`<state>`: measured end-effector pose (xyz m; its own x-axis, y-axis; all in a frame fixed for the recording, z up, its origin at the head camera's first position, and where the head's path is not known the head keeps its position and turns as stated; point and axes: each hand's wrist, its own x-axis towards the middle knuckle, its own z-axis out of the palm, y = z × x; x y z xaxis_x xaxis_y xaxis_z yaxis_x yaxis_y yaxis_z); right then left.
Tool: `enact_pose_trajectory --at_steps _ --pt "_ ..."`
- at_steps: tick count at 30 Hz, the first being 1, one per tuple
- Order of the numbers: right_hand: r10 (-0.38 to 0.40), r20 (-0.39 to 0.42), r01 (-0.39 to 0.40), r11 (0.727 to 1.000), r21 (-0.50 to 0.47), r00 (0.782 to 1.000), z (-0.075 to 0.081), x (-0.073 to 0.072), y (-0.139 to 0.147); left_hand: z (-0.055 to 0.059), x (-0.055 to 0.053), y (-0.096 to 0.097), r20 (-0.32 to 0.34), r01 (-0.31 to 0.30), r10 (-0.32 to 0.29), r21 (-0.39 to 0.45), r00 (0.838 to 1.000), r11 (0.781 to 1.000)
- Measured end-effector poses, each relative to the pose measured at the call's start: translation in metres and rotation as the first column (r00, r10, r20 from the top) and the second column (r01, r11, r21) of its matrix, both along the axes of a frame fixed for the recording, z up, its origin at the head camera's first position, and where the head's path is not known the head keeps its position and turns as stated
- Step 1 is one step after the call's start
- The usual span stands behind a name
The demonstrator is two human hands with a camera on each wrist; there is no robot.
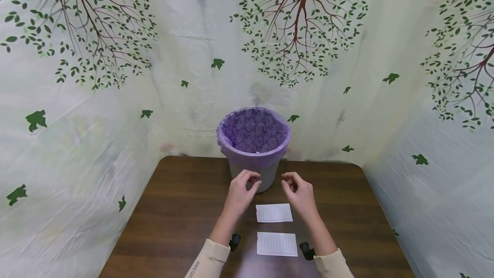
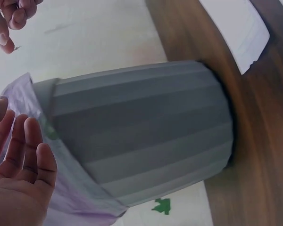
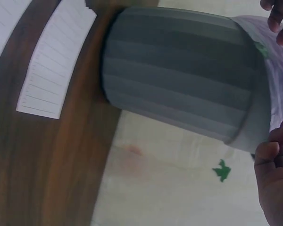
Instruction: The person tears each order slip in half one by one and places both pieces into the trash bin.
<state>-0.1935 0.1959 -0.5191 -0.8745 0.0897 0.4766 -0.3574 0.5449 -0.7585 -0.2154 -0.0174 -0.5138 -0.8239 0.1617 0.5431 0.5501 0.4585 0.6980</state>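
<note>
Left grip (image 2: 23,174) loosely curled before purple liner (image 2: 80,188) of grey bin (image 2: 146,127); white paper (image 2: 240,30) on brown table (image 2: 269,117).

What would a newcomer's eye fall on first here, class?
Probably the purple liner in the grey bin, toward the far edge of the table. Next, the two hands, raised apart on the bin's near side. Then two lined papers, one behind the other.
</note>
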Motion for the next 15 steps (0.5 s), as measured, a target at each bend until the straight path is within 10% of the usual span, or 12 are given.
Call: enact_pose_trajectory --at_steps 15 --pt "-0.006 0.118 0.011 0.999 -0.042 0.993 -0.03 0.0 0.003 -0.034 0.0 0.011 0.097 0.011 -0.005 -0.062 0.995 0.998"
